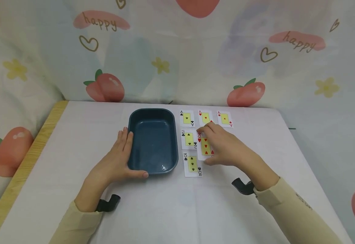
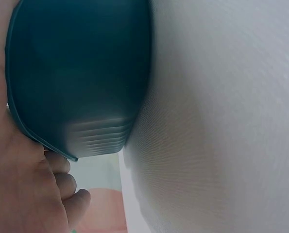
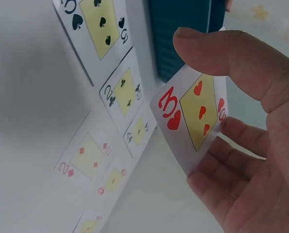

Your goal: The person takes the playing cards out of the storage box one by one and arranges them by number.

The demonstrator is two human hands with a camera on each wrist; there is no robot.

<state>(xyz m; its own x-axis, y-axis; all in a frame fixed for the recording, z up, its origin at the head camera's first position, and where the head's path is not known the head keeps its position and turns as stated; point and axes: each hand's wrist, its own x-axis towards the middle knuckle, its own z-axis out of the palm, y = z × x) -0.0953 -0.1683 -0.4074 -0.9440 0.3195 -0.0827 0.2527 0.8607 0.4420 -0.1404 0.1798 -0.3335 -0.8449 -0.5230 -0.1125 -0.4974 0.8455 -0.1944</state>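
A blue, deep rectangular tray stands on the table. My left hand rests along its left side, fingers straight and thumb at the near rim; the left wrist view shows the hand against the tray wall. My right hand pinches a three of hearts playing card between thumb and fingers, tilted and raised over the other cards. Beside the tray lie a two of clubs and a three of spades. A two of diamonds shows in the right wrist view; the head view hides it.
At the back lie an ace of clubs, an ace of hearts and an ace of diamonds in a row. A white cloth covers the table, whose wooden edge shows at left. A printed curtain hangs behind.
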